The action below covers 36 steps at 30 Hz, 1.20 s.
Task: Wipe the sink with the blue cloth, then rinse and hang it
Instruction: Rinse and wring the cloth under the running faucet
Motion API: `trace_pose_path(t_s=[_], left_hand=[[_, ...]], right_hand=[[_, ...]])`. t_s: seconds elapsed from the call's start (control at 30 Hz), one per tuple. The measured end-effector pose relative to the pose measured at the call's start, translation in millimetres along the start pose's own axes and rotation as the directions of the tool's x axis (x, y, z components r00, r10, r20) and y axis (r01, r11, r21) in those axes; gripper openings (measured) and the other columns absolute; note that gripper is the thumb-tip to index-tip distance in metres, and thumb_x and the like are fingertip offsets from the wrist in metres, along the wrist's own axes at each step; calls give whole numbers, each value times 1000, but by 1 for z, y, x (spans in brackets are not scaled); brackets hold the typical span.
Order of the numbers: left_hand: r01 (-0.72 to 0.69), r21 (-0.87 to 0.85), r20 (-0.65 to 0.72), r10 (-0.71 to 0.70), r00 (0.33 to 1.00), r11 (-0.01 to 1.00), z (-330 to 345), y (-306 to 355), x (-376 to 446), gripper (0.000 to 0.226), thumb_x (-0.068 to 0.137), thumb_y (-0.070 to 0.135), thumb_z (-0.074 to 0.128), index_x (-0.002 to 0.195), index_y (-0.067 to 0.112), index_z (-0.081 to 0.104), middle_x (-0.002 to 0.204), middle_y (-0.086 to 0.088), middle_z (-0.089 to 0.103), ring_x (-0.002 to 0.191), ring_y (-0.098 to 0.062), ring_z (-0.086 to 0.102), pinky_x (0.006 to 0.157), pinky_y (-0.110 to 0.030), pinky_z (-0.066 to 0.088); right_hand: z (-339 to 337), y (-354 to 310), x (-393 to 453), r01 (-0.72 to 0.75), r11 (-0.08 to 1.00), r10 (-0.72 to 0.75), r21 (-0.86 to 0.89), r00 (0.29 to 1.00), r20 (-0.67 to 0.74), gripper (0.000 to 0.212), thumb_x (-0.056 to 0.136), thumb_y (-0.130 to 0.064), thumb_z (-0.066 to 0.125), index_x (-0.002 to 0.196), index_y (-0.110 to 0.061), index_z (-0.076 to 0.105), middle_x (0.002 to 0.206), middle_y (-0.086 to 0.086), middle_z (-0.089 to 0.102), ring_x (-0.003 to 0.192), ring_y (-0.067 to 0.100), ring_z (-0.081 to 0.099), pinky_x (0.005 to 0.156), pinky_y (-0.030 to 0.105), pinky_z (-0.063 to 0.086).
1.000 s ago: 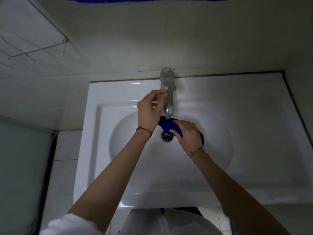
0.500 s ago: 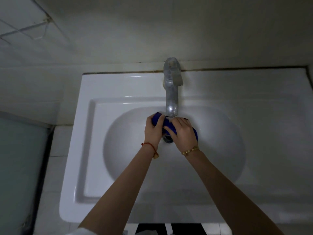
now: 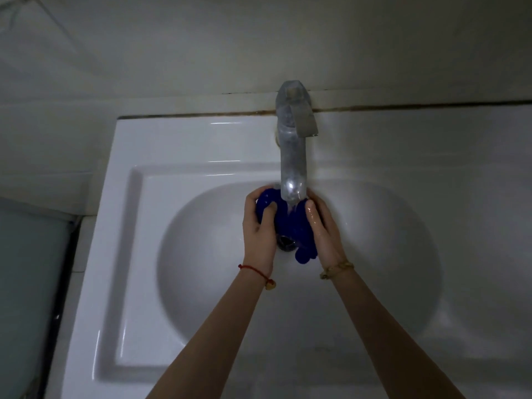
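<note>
Left hand (image 3: pixel 259 226) & right hand (image 3: pixel 322 228) both grip the bunched blue cloth (image 3: pixel 290 223) betw. them, right under the tap (image 3: pixel 292 156) stream, above the drain (image 3: pixel 285 242) of the sink (image 3: pixel 178 254); tail hangs toward the right wrist.

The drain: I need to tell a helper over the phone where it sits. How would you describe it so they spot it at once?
Start at the white sink and follow the metal faucet down to its spout. Just below, between the left hand and right hand holding the blue cloth, sits the drain. It is the one small dark ring on the pale bowl, partly covered by the cloth.
</note>
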<state>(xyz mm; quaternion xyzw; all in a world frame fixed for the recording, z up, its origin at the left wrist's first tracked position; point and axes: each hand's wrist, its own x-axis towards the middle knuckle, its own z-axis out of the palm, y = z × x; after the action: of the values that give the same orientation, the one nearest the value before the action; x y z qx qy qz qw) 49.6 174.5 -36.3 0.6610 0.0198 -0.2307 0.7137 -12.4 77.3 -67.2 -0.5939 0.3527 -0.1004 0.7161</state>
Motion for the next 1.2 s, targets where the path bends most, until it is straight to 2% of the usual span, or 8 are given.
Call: trace_pose_path(t_s=[0.13,0.3,0.57,0.8,0.93,1.0,1.1,1.2], left_hand=[[-33,58,11,33,999,998,0,-1,5,27,98,-1,46,109,18,61,99,6,68,90,-9,65,75,-25,54],[-87,213,-38,97,995,973,-2,-7,1,9,97,14,58,99,20,63,92,5,69,86,-7,65,75,-21,54],[-84,185,-163,115,980,979,4,-13,14,23,103,24,50,92,7,60,81,2,64,73,-3,58,70,-15,49],[-221,314,-40,245,969,923,9,-9,17,37,102,11,50,69,26,45,55,15,47,51,2,43,52,-10,34],[-273,373,-9,297,955,887,12,-7,15,37,100,8,50,71,30,44,55,18,50,50,3,45,50,-8,31],[-259,316,-13,277,961,913,13,-5,13,29,99,8,54,75,24,48,61,20,54,56,3,48,55,-10,37],[-230,203,-60,246,967,952,11,1,11,18,95,7,60,86,22,54,74,20,61,70,3,56,67,-14,47],[-160,129,-66,170,983,979,7,2,8,18,92,7,64,96,22,56,88,10,64,82,-5,63,74,-21,52]], right_hand=[[13,-3,2,-32,996,34,85,999,-22,47,85,-49,61,125,-24,58,120,0,65,108,19,63,86,34,56],[33,1,-4,130,988,-140,-81,980,-142,50,79,-57,62,111,-18,63,105,3,67,99,17,64,87,42,55],[47,-5,6,321,848,-451,-422,854,-258,42,81,-51,63,74,-11,58,62,-5,59,56,6,56,54,14,46],[39,-6,15,342,829,-485,-442,833,-265,33,87,-29,51,57,-31,38,46,-16,40,42,5,43,44,16,30],[36,-10,13,208,878,-350,-431,894,-280,31,83,-21,41,53,-29,39,47,-9,45,42,7,40,45,22,30],[33,-14,7,169,957,-233,-237,932,-276,31,87,-29,43,56,-32,47,53,-12,51,51,3,45,52,22,35],[23,-13,3,-19,998,31,61,980,-196,18,94,-42,51,98,-31,65,96,-10,67,92,10,62,76,25,47],[16,-6,1,-266,957,277,114,956,-97,40,86,-56,59,119,-33,60,119,-4,63,106,17,61,89,39,53]])
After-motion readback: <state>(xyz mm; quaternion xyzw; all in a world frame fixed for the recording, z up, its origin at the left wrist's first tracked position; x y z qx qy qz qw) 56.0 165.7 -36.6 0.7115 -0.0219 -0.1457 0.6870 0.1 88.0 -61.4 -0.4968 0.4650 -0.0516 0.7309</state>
